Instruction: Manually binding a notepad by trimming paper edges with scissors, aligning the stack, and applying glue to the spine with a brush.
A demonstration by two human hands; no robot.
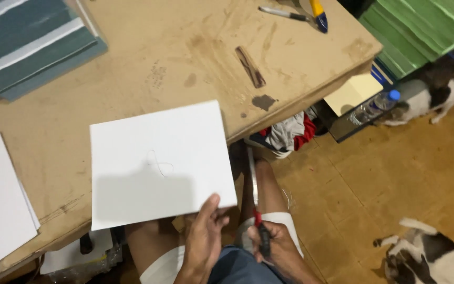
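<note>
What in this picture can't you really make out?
- Head view: the dark tool with a red end in the right hand; the fingers cover most of it.
- The faint mark on the white sheet held by the left hand: too small.
- Cat: cut off by the bottom edge.

Left hand raised from lower frame, palm away from camera, thumb up and pressed flat on near face of what it holds, fingers hidden behind it. Left forearm runs down out of frame. Right hand low near lap, fingers curled tight in fist, knuckles up, wrist bent inward. Bare knees below both hands.
</note>
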